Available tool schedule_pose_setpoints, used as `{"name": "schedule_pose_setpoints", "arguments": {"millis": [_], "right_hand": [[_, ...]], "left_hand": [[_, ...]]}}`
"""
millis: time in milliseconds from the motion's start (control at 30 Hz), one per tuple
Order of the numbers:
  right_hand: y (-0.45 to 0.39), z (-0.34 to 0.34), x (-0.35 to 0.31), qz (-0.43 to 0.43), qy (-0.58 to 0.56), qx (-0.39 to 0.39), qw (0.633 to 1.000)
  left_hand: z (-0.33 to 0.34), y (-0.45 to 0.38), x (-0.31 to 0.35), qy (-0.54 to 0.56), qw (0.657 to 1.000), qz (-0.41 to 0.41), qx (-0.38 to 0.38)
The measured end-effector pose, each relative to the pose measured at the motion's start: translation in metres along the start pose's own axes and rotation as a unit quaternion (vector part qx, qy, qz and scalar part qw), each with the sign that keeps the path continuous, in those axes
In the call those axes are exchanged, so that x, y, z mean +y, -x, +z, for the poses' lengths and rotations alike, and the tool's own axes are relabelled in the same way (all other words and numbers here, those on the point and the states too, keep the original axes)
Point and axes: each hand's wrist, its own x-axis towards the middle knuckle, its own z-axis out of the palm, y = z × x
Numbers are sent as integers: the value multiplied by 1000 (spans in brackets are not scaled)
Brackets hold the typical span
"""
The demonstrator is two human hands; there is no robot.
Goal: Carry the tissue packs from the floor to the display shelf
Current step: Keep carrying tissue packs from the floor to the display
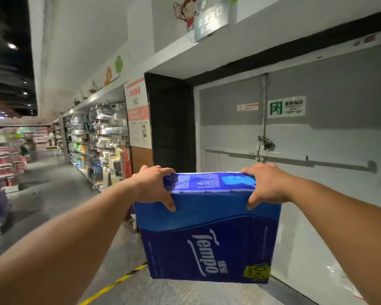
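The big blue plastic-wrapped pack of Tempo tissues (209, 227) is off the floor and up in the air at arm's length, so the lift looks done and the carry is under way. The left hand (154, 187) grips its upper left corner, fingers curled over the top and thumb on the front; the right hand (266, 186) grips the upper right corner likewise. It hangs above the grey concrete floor (59, 190), near a yellow-black hazard strip (117, 282), before a grey emergency exit door (295, 139). Stocked store shelves (101, 146) stand well apart down the aisle; placing remains, and I cannot tell which shelf is meant.
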Motion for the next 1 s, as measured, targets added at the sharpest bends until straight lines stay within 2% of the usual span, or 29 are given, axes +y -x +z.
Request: {"name": "schedule_pose_setpoints", "arguments": {"millis": [200, 433, 567, 767, 1000], "right_hand": [[-144, 62, -59, -86, -27, -25, 996], [-342, 116, -155, -197, -51, -35, 978], [-449, 136, -238, -281, -31, -24, 959], [-558, 182, -382, -390, -35, -41, 919], [-653, 236, -532, -467, -82, -60, 878]], "left_hand": [[15, -47, -114, -24, 996, -83, -17], [6, -106, -254, -56, 975, -215, 5], [-2, -115, -332, -63, 949, -306, 41], [-18, -106, -449, -113, 902, -413, 58], [-34, -102, -583, -118, 864, -485, 59]]}}
